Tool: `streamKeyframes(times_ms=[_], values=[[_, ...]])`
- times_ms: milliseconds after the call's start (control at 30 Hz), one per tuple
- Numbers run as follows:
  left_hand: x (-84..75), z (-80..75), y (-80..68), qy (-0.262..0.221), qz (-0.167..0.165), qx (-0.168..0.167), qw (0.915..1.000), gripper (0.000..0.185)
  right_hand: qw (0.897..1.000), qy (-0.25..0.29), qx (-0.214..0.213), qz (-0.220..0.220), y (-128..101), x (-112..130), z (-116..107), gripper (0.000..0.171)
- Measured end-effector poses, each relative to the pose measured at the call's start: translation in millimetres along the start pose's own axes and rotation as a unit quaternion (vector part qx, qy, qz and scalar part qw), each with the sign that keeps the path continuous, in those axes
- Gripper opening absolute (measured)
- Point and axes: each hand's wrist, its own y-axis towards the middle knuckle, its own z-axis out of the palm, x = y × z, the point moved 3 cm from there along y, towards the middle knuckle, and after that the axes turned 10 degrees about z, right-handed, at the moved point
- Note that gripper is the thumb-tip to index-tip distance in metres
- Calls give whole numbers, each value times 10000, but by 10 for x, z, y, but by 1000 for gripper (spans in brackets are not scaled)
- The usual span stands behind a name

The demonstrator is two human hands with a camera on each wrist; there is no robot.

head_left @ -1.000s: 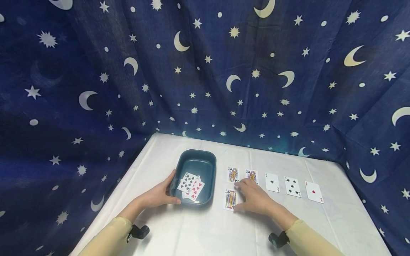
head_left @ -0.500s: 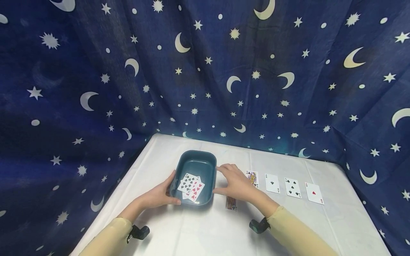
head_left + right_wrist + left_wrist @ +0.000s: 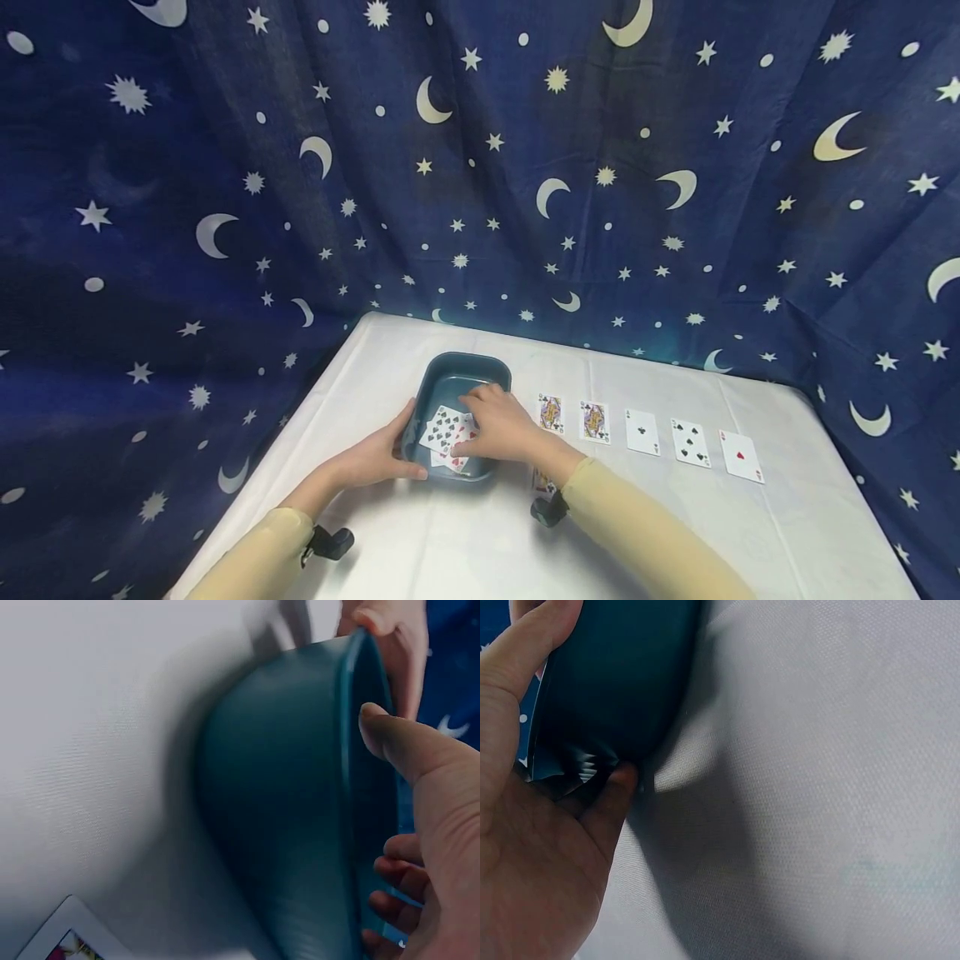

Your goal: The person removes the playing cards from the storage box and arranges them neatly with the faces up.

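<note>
From the head view, a teal tub (image 3: 459, 392) stands on the white-covered worktop (image 3: 465, 542), toward its left side. The left hand (image 3: 372, 457) grasps the tub's near left corner, thumb along the front wall and fingers on the left rim. The right hand (image 3: 501, 427) reaches over the right rim into the tub, fingers bent down onto the loose cards (image 3: 442, 429) that lie face up on the tub floor; whether it pinches a card or only touches the pile is hard to tell from here. Just right of the tub, a row of five face-up cards (image 3: 645, 432) runs toward the right edge: two court cards, then three pip cards. One more court card (image 3: 542, 482) lies nearer, partly under the right sleeve. A dark blue curtain with moons and stars (image 3: 480, 167) hangs behind.

The left wrist view shows the left hand (image 3: 532, 847) pressed against the tub's dark outer wall (image 3: 615, 682), thumb tip at the base where it meets the worktop (image 3: 817, 787).

In the right wrist view, somewhat blurred, the right hand (image 3: 431, 832) sits over the tub rim (image 3: 352, 780) with the thumb above the edge and the fingers curled inside. The left hand (image 3: 390, 645) shows at the far end, and a card corner (image 3: 71, 937) lies on the cloth below
</note>
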Motion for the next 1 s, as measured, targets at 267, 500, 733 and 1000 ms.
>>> streamKeyframes(times_ms=[267,500,733,1000], values=[[26,10,1,124,-48,33,9999,127,9980,-586,201,84,148,93,170,93],[3,-3,-7,105,-41,65,9999,125,9969,-617,366,328,251,111,231,95],[-12,-3,-12,68,-16,42,10000,126,9939,-798,534,535,330,136,308,99],[-28,-17,-10,-8,10,52,10000,126,9929,-894,519,587,315,148,308,96]])
